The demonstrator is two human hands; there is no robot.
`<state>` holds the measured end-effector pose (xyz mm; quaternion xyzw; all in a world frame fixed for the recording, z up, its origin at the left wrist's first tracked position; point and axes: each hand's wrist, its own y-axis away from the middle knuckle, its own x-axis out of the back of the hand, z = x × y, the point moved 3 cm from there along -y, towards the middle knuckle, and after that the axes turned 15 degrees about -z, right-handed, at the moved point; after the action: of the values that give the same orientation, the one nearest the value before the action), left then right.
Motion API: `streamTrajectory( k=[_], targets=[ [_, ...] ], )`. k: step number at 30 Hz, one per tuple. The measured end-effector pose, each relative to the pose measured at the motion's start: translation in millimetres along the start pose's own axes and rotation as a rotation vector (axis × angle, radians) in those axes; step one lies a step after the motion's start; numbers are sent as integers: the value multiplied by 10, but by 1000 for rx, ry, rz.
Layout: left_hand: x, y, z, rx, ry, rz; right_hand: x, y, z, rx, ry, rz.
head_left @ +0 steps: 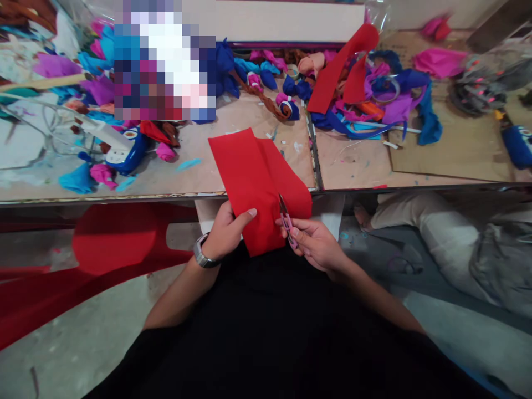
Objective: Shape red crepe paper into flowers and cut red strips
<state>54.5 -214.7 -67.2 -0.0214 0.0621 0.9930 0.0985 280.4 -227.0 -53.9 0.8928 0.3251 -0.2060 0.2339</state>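
A folded piece of red fabric (pixel 249 177) hangs over the near edge of the table, its lower part in front of my body. My left hand (pixel 226 230) grips its left edge, thumb on top and fingers behind. In my right hand (pixel 313 241) is a pair of small scissors (pixel 286 221) with pinkish handles. Their dark blades point up and away, lying against the red fabric near its inner fold. Whether the blades are cutting into it I cannot tell.
Across the table (pixel 195 177) lie many coloured cloth scraps, with red strips (pixel 338 75) at the back right. A blue-and-white glue gun (pixel 124 147) with a cord sits at left. More red fabric (pixel 116 233) drapes below the table. Someone's leg (pixel 436 233) rests at right.
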Motion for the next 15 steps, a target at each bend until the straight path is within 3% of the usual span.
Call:
streamTrajectory(
  k=[15],
  targets=[
    [-13,15,60,5,-18,-20,5,-17,-51,2,20,-3]
  ],
)
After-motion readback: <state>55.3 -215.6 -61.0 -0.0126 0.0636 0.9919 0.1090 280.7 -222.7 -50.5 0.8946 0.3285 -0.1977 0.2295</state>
